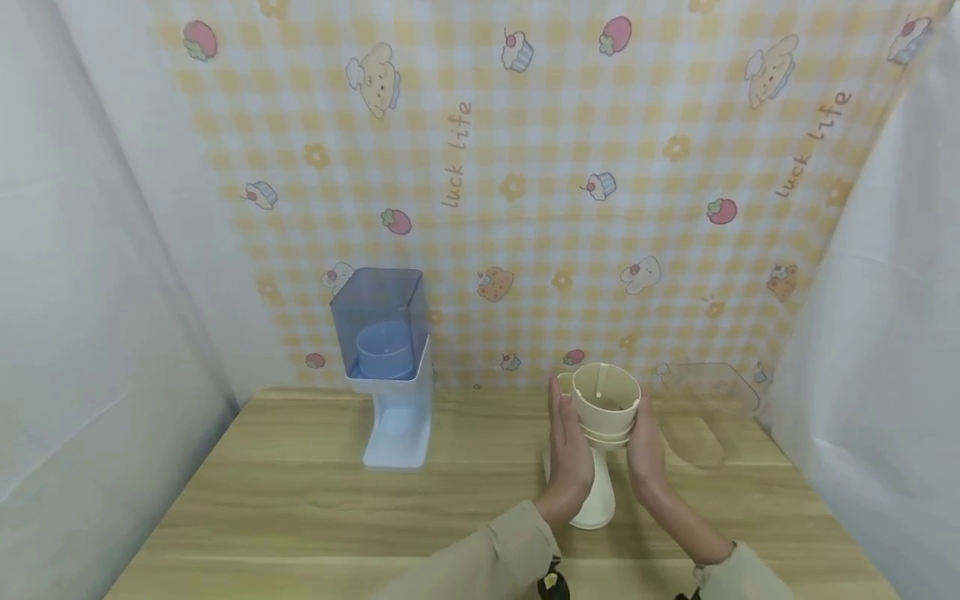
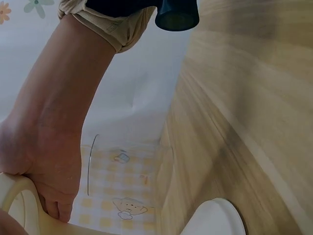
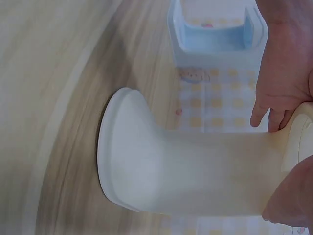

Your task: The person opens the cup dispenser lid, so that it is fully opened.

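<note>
A cream stand (image 1: pixel 596 496) with a flared foot rises from the wooden table, topped by a round, open cup-shaped part (image 1: pixel 603 421). From the left side, my left hand (image 1: pixel 567 446) grips this round top, its fingers along the outer wall. Opposite it, my right hand (image 1: pixel 647 446) holds the right side of the same part. In the right wrist view, the stand's smooth column (image 3: pixel 210 171) runs up to both hands, and fingertips reach behind it. The left wrist view shows the right hand (image 2: pixel 46 166) at the cream ring (image 2: pixel 19 183).
Further left stands a white dispenser (image 1: pixel 397 425) with a blue-tinted clear box (image 1: pixel 378 308) holding a round cup. A clear plastic container (image 1: pixel 708 383) lies at the back right, behind a flat cream piece (image 1: pixel 693 442). White curtains hang at both sides.
</note>
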Available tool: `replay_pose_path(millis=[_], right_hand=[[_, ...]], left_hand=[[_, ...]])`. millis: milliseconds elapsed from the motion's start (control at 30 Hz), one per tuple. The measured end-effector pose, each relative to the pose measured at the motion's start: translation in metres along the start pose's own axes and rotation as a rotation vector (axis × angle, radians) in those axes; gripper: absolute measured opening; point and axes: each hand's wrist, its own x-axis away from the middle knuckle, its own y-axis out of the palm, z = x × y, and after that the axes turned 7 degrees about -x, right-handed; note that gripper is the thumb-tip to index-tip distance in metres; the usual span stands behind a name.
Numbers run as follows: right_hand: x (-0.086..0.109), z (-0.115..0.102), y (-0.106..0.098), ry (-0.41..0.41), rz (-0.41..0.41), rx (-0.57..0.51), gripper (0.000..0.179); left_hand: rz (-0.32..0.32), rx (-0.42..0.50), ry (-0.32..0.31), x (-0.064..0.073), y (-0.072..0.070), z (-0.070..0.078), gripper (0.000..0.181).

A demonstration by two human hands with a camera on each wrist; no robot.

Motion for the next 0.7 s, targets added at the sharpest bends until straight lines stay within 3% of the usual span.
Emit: replay_pose_path(millis=[133, 333, 467, 700], right_hand=[[-0.012, 0.001, -0.01, 0.002, 0.054, 0.019, 0.072], [-0.033, 0.006, -0.03, 0.006, -0.004, -0.063, 0.075], [-0.046, 0.009, -0.041, 0.003, 0.023, -0.093, 0.065], [-0.072, 0.013, -0.058, -0.004, 0.088, -0.021, 0.051]], left_hand=[[-0.004, -0.001, 0.025, -0.009, 0.015, -0.005, 0.059], [0.002, -0.095, 0.074, -0.019, 0.033, -0.011, 0.058], [0.004, -0.138, 0.101, -0.028, 0.045, -0.016, 0.058], [-0.005, -0.163, 0.09, -0.048, 0.065, -0.022, 0.062]])
